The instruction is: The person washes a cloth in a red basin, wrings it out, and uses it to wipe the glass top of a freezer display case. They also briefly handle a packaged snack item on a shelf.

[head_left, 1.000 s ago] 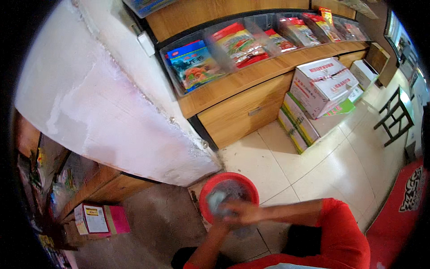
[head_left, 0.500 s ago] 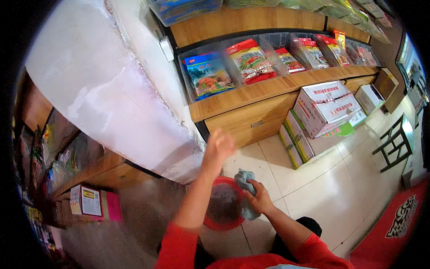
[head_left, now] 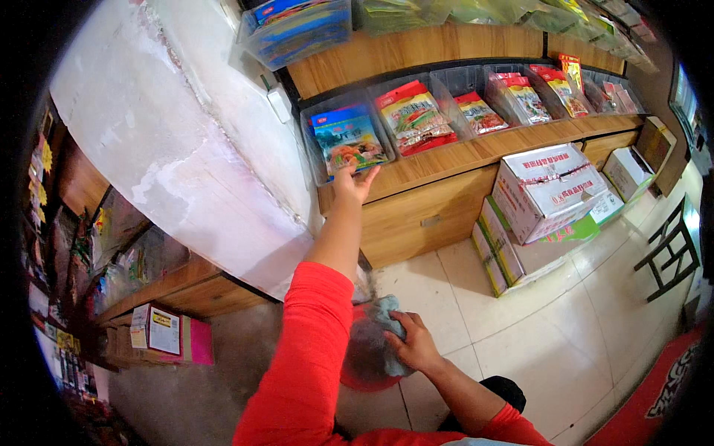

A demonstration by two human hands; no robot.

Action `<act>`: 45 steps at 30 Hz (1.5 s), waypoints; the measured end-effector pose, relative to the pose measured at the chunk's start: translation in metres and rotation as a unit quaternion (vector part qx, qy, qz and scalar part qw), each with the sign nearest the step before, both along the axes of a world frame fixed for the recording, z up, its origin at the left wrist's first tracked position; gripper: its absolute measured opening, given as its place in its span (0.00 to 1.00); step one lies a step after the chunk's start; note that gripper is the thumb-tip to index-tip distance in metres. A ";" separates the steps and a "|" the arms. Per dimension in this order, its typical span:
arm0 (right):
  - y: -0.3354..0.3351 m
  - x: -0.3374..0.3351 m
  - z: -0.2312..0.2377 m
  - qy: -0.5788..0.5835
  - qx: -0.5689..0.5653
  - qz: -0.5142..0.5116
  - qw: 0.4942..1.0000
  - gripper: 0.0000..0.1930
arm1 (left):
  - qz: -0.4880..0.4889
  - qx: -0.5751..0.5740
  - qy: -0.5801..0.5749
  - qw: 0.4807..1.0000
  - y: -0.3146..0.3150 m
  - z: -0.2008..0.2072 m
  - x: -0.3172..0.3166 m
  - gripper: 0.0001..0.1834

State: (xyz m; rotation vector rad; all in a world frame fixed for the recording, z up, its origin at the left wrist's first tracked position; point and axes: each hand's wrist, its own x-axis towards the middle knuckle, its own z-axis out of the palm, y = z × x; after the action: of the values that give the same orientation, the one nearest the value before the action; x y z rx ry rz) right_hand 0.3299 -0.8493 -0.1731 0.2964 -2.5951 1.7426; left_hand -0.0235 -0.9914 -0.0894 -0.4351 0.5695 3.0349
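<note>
A grey cloth (head_left: 390, 324) bunches in a person's right hand (head_left: 416, 343), its long axis running roughly from 11 to 5 o'clock, above the 3 o'clock side of a red basin (head_left: 372, 384). Thumb and fingers close on the cloth's edge. The left hand (head_left: 357, 183), fingers loosely parted, reaches toward 12 o'clock to the front of a clear plastic bin (head_left: 387, 152); whether it grips the rim cannot be told. Inside, a glossy blue packet (head_left: 343, 134) leans back, its top end pointing to 11 o'clock. The cloth looks soft and rumpled, the basin round and smooth. The bin sits on a wood-grained shelf (head_left: 468, 152) with a drawer below. Pale tiles cover the floor (head_left: 520, 342), boxy cartons (head_left: 550, 191) stand toward 2 o'clock, and a flaking white wall (head_left: 178, 163) rises toward 10.
</note>
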 end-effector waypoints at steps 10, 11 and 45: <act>0.002 0.015 0.007 -0.007 0.011 0.027 1.000 0.24 | -0.012 0.022 0.054 0.998 -0.012 0.000 -0.001 0.29; 0.002 0.015 0.004 -0.010 0.017 0.026 0.999 0.24 | -0.011 0.017 0.060 0.998 -0.007 0.001 0.004 0.29; -0.004 0.023 0.006 0.035 0.101 0.073 0.992 0.25 | -0.038 -0.010 0.069 0.997 -0.019 -0.004 0.003 0.24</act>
State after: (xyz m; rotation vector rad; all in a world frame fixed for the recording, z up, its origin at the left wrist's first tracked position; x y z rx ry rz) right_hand 0.3530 -0.8535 -0.1669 0.5512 -2.7640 1.4762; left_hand -0.0206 -1.0104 -0.0936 -0.2014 0.6085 3.0056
